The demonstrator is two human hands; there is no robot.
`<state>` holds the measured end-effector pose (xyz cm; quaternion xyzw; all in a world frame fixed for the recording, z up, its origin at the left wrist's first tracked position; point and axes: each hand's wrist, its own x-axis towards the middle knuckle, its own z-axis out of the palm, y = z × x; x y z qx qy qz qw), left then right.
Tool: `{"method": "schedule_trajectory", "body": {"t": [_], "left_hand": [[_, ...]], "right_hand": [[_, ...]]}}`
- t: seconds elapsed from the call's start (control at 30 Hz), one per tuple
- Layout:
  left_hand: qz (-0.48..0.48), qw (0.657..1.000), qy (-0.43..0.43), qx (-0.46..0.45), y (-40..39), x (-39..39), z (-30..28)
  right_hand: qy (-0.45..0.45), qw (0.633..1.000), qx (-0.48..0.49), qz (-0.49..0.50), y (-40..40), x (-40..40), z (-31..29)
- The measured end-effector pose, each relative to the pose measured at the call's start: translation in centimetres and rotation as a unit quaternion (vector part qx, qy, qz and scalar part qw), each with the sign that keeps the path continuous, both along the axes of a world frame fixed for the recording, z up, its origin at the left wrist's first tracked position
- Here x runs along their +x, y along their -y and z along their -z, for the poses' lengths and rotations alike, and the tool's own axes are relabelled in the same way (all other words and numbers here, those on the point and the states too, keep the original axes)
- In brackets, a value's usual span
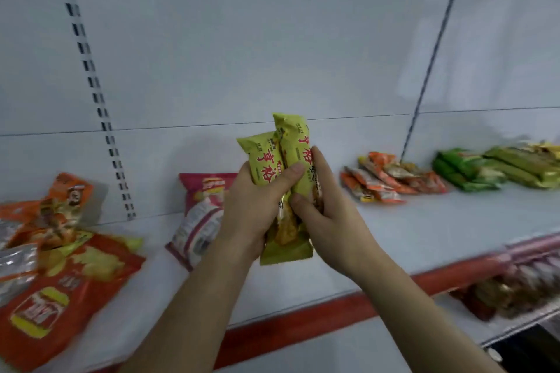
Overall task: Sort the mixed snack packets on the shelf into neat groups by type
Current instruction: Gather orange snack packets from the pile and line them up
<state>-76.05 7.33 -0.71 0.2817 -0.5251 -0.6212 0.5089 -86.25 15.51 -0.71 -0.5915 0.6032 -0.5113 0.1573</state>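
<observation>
Head view is the only one I have, and at its middle I see both hands clamped on a bundle of yellow-green snack packets (283,160), held upright above the white shelf (424,236). My left hand (257,209) wraps the bundle from its left side, the thumb lying across the front of the wrappers; my right hand (324,215) closes on it from the right, fingers curled round the far edge and the thumb pressed into the lower front. At least two packets show in the grip, red characters on their faces, tops sticking out above the fingers and one crimped end hanging below the palms. Just behind and left of the grip, a pink chip bag (201,212) leans against the back panel (272,39), partly hidden by my left wrist. Well to the left of the grip, a red chip bag (69,291) lies flat near the shelf's front edge, with orange packets (57,215) piled behind it, blurred. To the right of the grip, apart from it, a small heap of orange-and-white packets (394,179) sits on the shelf, and beyond that a stack of green packets (466,169) beside olive-green ones (524,166). Below and right of the grip, under the red shelf lip (303,330), more packets show on a lower level, too blurred to tell apart.
</observation>
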Motion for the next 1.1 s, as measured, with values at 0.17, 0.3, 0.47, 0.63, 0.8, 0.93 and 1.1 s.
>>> {"method": "schedule_trajectory", "body": {"t": [0.17,0.3,0.47,0.63,0.8,0.93,1.1], "left_hand": [[0.030,0.999,0.030,-0.025,-5.1,-14.6,1.2],[0.034,0.998,0.027,-0.043,-9.5,-25.6,1.7],[0.098,0.993,0.059,-0.015,-11.7,-35.7,1.9],[0.115,0.988,0.108,-0.006,-12.0,-44.4,2.4],[0.106,0.986,0.125,0.007,-11.1,-53.1,2.3],[0.122,0.982,0.143,0.022,-8.9,-59.8,1.2],[0.087,0.979,0.171,0.065,-6.2,-66.0,1.3]], "right_hand": [[-0.014,0.996,0.010,0.089,-6.7,-12.9,0.6],[-0.019,0.990,0.021,0.135,-11.2,-23.0,0.8],[-0.019,0.985,0.040,0.168,-14.0,-32.7,0.8],[0.001,0.977,0.053,0.205,-14.2,-40.9,1.6],[0.007,0.970,0.065,0.233,-12.6,-49.4,1.6],[0.000,0.966,0.062,0.251,-10.9,-56.1,0.9],[-0.030,0.970,0.079,0.226,-8.0,-62.7,1.2]]}}
